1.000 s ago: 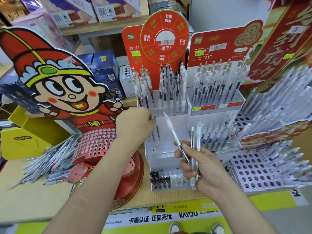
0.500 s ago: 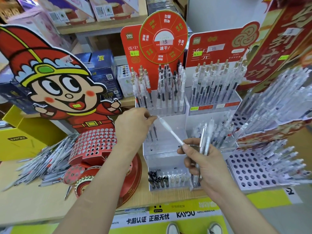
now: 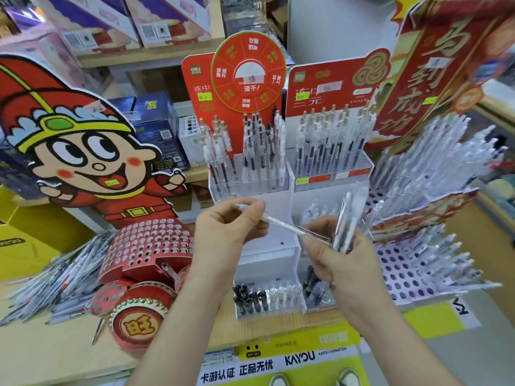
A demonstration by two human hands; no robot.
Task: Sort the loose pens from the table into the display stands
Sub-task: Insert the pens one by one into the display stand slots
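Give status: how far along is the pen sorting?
Done: upper tiers of the clear stand hold pens. In hand: left hand pinches one pen; right hand grips a bundle. Left: big loose pile on the table; red holed stand mostly empty.

A wooden table [image 3: 41, 355] was set before a shelf [image 3: 139, 53] stacked with boxes [image 3: 167, 20]; a white wall [image 3: 334, 29] was seen behind; grey floor [image 3: 473, 363] was glimpsed below.

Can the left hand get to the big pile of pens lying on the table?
Probably yes. The pile of loose pens lies uncovered left of the red holed stand. But the left hand is pinching a clear pen, so that goes first; the right hand grips a pen bundle.
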